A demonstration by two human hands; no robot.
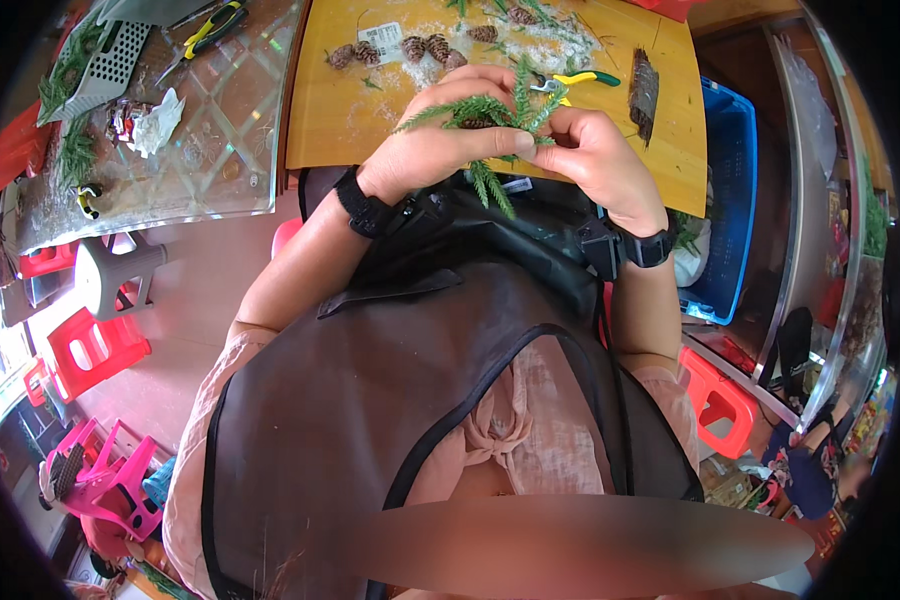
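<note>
Over the front part of the yellow table [335, 130], my left hand [440, 135] is closed on a green pine sprig [491, 188] with its needled tips spread out. A brown pine cone [478, 123] shows partly among the needles. My right hand [600, 160] pinches the same sprig from the other side, its thumb close to my left thumb. Just beyond my hands lie pliers [588, 77] with yellow and green handles, their jaws partly hidden by the sprig. Several loose pine cones [437, 47] lie past my left hand amid white flakes.
A strip of bark [644, 97] lies at the table's right. On the glass-topped table [220, 150] to the left are more pliers [215, 28], a white perforated basket [120, 55] and crumpled tissue [160, 122]. A blue crate [735, 200] stands right; a red stool [95, 350] stands lower left.
</note>
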